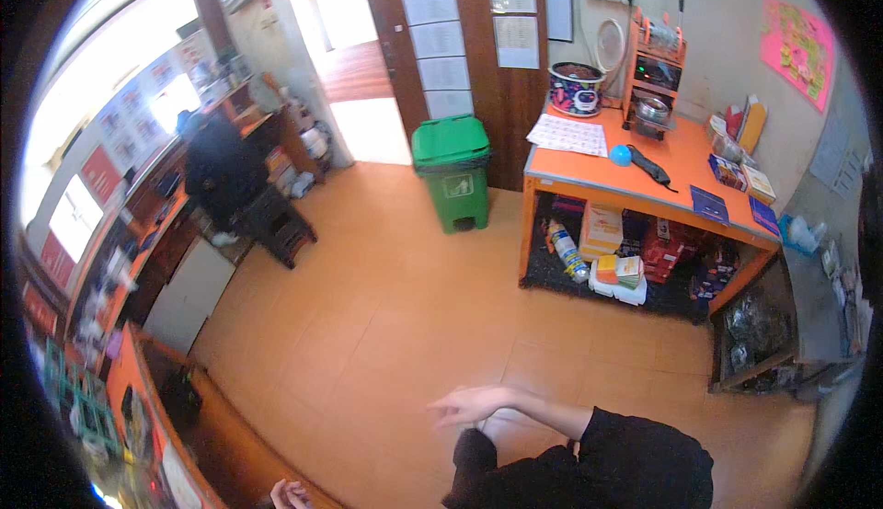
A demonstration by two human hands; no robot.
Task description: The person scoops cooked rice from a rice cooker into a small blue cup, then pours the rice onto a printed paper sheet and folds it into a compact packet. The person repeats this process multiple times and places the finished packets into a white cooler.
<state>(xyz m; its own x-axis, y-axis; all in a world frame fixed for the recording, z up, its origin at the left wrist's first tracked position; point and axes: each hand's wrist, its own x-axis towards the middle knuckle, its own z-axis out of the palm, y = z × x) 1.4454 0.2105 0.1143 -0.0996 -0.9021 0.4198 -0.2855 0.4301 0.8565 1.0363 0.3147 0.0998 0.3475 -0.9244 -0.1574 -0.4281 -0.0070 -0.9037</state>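
Observation:
My right hand reaches across above the tiled floor, out of a black sleeve. Motion blurs its fingers, which look extended, and nothing shows in them. At the bottom edge of the picture is my left hand, partly cut off. Its fingers are loosely curled and apart, with no object visible in them. An orange-edged wooden counter is the nearest thing to it. Below my right arm, a dark-clothed leg shows.
A green pedal bin stands by the brown door. On the right, an orange table bears a sealing machine and a patterned rice cooker. A person in dark clothing is by a black stool at the left counter.

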